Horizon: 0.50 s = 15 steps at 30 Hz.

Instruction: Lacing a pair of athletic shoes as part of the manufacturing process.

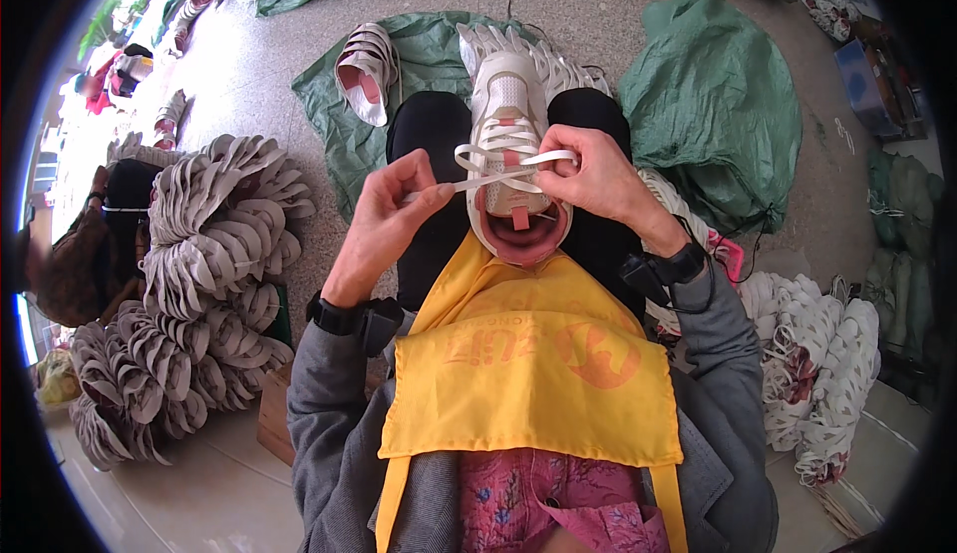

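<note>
A white and beige sneaker [508, 94] with a pink lining rests between my knees, its toe pointing away from me and its heel opening toward me. White shoelace [477, 184] crosses over the tongue and forms loops there. My left hand [397, 206] pinches one stretch of lace, pulled out to the left of the shoe. On the other side, my right hand [595, 176] is closed on a looped stretch of lace near the ankle opening. A yellow apron [528, 398] covers my lap, just below the heel.
A white shoe upper [367, 69] lies on a green sheet [319, 104] beyond my left knee. A bulky green sack [713, 104] stands at the right. Stacked grey shoe pieces [214, 224] fill the left side; bundled white uppers [812, 354] lie at the right.
</note>
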Each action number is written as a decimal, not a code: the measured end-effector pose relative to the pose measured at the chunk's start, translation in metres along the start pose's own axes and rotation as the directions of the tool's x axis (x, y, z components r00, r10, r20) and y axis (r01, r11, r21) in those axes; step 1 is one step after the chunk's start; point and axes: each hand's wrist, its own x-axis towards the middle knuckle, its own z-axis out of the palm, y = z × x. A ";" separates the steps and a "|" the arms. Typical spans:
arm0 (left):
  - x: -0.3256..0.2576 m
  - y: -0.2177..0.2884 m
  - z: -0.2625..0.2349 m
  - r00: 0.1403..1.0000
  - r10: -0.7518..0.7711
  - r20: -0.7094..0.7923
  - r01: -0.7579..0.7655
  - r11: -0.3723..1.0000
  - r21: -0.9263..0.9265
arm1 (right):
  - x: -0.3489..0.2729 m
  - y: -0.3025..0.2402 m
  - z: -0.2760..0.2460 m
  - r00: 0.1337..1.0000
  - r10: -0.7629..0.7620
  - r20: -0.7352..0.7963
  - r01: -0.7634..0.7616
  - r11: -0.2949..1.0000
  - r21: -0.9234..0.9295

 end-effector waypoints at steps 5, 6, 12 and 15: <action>-0.007 -0.011 -0.005 0.999 0.002 0.035 -0.003 1.000 0.026 | 0.002 0.000 -0.002 0.999 0.031 0.041 -0.033 0.998 0.046; -0.006 -0.010 -0.004 0.999 0.006 0.039 -0.008 0.999 0.052 | 0.002 0.004 -0.003 0.997 0.041 0.061 -0.050 0.988 0.145; -0.007 -0.007 0.000 0.999 0.021 0.031 -0.026 0.980 0.199 | -0.002 0.016 -0.020 0.997 0.039 0.068 -0.065 0.896 0.439; -0.010 -0.011 0.002 0.999 0.010 0.042 -0.019 0.971 0.238 | -0.016 0.015 -0.022 0.989 -0.006 -0.146 0.047 0.960 0.277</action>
